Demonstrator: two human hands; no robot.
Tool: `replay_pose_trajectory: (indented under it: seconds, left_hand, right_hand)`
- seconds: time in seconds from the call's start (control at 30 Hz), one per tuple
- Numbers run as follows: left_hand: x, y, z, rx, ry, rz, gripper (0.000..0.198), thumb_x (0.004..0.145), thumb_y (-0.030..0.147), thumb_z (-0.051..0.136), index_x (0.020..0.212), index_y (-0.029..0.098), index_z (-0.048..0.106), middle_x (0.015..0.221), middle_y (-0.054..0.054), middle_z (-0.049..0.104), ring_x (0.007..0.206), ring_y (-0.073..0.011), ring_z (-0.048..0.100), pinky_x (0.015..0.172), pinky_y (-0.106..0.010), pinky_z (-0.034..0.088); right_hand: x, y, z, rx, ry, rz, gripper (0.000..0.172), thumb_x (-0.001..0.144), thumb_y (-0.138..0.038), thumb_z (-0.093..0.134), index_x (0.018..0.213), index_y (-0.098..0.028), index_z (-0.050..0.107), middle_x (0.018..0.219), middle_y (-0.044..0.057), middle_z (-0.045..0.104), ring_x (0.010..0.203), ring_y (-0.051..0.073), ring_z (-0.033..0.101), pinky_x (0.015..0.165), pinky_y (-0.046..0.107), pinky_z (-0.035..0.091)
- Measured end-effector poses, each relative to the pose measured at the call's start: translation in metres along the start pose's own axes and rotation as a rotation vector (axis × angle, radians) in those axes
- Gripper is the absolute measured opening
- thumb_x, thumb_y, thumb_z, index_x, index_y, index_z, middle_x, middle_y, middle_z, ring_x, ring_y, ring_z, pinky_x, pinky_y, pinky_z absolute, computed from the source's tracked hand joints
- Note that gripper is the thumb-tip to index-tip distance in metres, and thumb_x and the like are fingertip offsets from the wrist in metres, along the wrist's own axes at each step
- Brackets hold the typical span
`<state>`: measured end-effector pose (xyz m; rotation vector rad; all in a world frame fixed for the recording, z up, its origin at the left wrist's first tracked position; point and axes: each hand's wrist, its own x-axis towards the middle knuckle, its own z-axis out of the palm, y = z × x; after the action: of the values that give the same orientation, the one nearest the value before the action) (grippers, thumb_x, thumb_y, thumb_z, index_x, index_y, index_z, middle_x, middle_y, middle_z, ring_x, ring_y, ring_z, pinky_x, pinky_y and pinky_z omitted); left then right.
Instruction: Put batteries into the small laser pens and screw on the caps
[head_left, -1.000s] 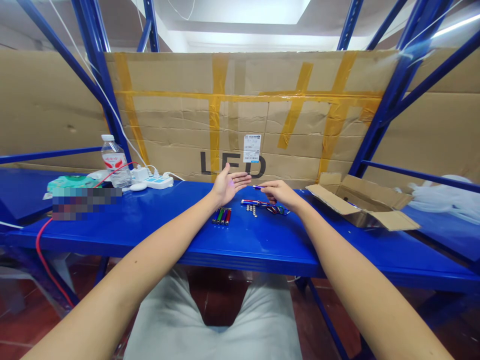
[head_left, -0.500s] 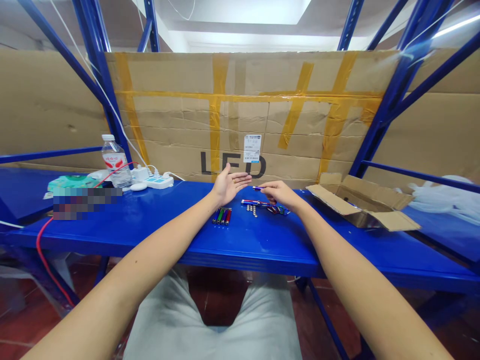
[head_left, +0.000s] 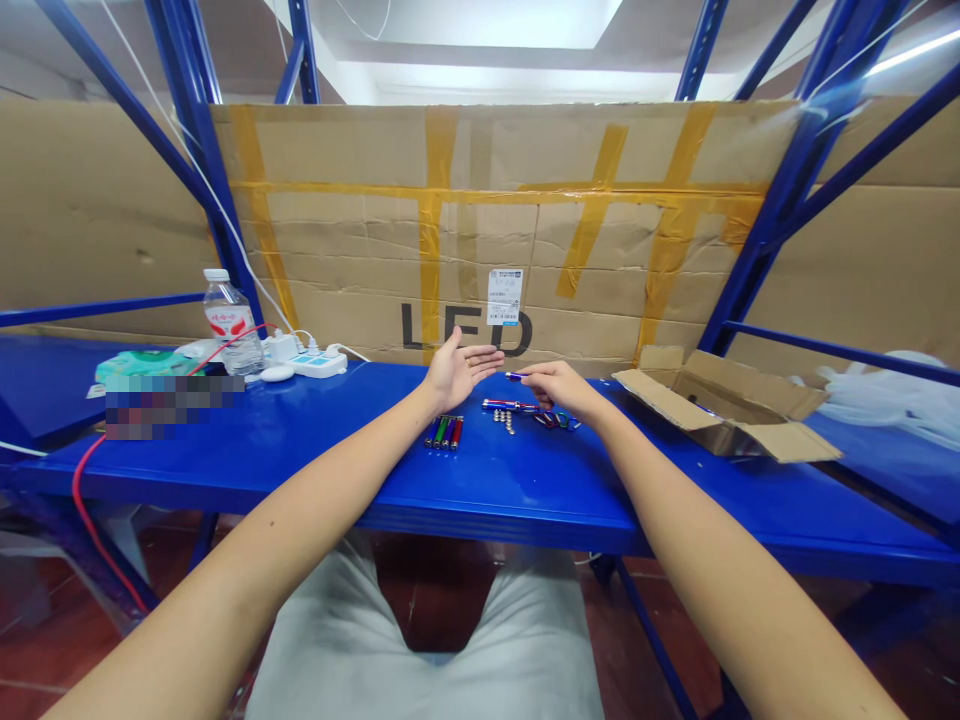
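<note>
My left hand (head_left: pixel 459 370) is open above the blue table (head_left: pixel 315 440), palm showing and fingers stretched to the right. Between thumb and fingers, my right hand (head_left: pixel 559 388) grips a small purple tube (head_left: pixel 515 376) with a silvery end, which points at my left fingertips without touching them. Below my left hand several coloured tubes (head_left: pixel 444 432) lie side by side. Red and blue tubes (head_left: pixel 510 406) rest just under my right hand. In front of them is a group of small silver button-like pieces (head_left: pixel 505 419). Dark and coloured clips (head_left: pixel 556 421) lie to the right.
An open cardboard box (head_left: pixel 720 405) is on the table's right side. At the left are a water bottle (head_left: pixel 231 325), a green packet (head_left: pixel 142 368) and a white power strip (head_left: pixel 321 362) with cables. A large cardboard sheet (head_left: pixel 360 250) stands behind the table between blue posts.
</note>
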<state>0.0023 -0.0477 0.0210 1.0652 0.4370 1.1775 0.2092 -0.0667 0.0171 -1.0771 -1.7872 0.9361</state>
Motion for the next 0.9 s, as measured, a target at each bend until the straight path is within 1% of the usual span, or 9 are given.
replay_pose_trajectory:
  seconds: [0.17, 0.3, 0.4, 0.53, 0.63, 0.77, 0.83, 0.9]
  left_hand:
    - [-0.0001, 0.0, -0.0002, 0.002, 0.003, -0.001, 0.074, 0.092, 0.064, 0.03, 0.121, 0.003, 0.06, 0.114, -0.023, 0.068, 0.116, -0.0309, 0.061, 0.108, -0.043, 0.041]
    - [-0.0005, 0.0004, -0.0007, 0.014, -0.004, 0.0, 0.073, 0.092, 0.064, 0.03, 0.119, 0.004, 0.062, 0.114, -0.023, 0.068, 0.117, -0.0306, 0.06, 0.107, -0.043, 0.041]
    - [-0.0011, 0.0009, -0.0005, 0.015, -0.001, -0.001, 0.073, 0.092, 0.064, 0.03, 0.116, 0.004, 0.063, 0.114, -0.024, 0.067, 0.116, -0.0305, 0.06, 0.106, -0.043, 0.042]
    - [-0.0017, 0.0015, 0.0004, 0.013, 0.014, -0.009, 0.072, 0.092, 0.064, 0.031, 0.113, 0.004, 0.065, 0.111, -0.024, 0.068, 0.114, -0.0303, 0.062, 0.105, -0.043, 0.043]
    - [-0.0018, 0.0016, 0.0006, 0.008, 0.009, -0.007, 0.071, 0.092, 0.064, 0.031, 0.111, 0.004, 0.065, 0.111, -0.023, 0.069, 0.113, -0.0299, 0.062, 0.106, -0.042, 0.042]
    - [-0.0018, 0.0018, 0.0008, 0.018, 0.014, -0.002, 0.073, 0.092, 0.063, 0.029, 0.114, 0.003, 0.064, 0.111, -0.024, 0.068, 0.113, -0.0296, 0.062, 0.106, -0.042, 0.042]
    - [-0.0016, 0.0017, 0.0009, 0.031, 0.025, 0.0, 0.073, 0.092, 0.064, 0.029, 0.113, 0.003, 0.064, 0.111, -0.024, 0.068, 0.112, -0.0294, 0.063, 0.106, -0.041, 0.042]
    - [-0.001, 0.0013, 0.0009, 0.046, 0.04, 0.006, 0.073, 0.093, 0.064, 0.028, 0.112, 0.003, 0.065, 0.11, -0.023, 0.069, 0.111, -0.029, 0.063, 0.105, -0.04, 0.042]
  right_hand:
    - [0.0004, 0.0009, 0.0, -0.005, -0.006, 0.003, 0.035, 0.071, -0.027, 0.06, 0.098, -0.01, 0.072, 0.046, -0.007, 0.038, 0.044, 0.01, 0.034, 0.043, 0.026, 0.033]
    - [0.0002, 0.0013, -0.0003, -0.053, 0.005, -0.027, 0.029, 0.072, -0.031, 0.059, 0.089, -0.011, 0.071, 0.047, -0.006, 0.039, 0.044, 0.01, 0.035, 0.044, 0.026, 0.034]
    - [0.0006, 0.0018, -0.0013, -0.097, 0.041, -0.044, 0.027, 0.073, -0.034, 0.058, 0.084, -0.012, 0.071, 0.047, -0.006, 0.04, 0.045, 0.009, 0.036, 0.045, 0.025, 0.034]
    - [0.0012, 0.0016, -0.002, -0.06, 0.109, -0.014, 0.024, 0.07, -0.034, 0.06, 0.076, -0.013, 0.068, 0.046, -0.006, 0.038, 0.043, 0.008, 0.033, 0.043, 0.024, 0.028]
    - [0.001, 0.0004, -0.0016, -0.043, 0.125, -0.01, 0.024, 0.069, -0.034, 0.06, 0.076, -0.013, 0.067, 0.046, -0.007, 0.037, 0.043, 0.008, 0.032, 0.041, 0.023, 0.027]
    - [0.0011, -0.0006, -0.002, -0.094, 0.148, 0.0, 0.027, 0.069, -0.035, 0.059, 0.08, -0.012, 0.07, 0.046, -0.006, 0.039, 0.043, 0.008, 0.033, 0.042, 0.024, 0.029]
    - [0.0019, 0.0003, -0.0033, -0.148, 0.166, -0.012, 0.029, 0.071, -0.035, 0.058, 0.082, -0.012, 0.072, 0.047, -0.005, 0.043, 0.044, 0.009, 0.036, 0.044, 0.025, 0.032]
    - [0.0034, 0.0021, -0.0049, -0.232, 0.183, -0.057, 0.03, 0.074, -0.036, 0.057, 0.082, -0.012, 0.073, 0.052, -0.002, 0.052, 0.048, 0.011, 0.042, 0.049, 0.026, 0.037]
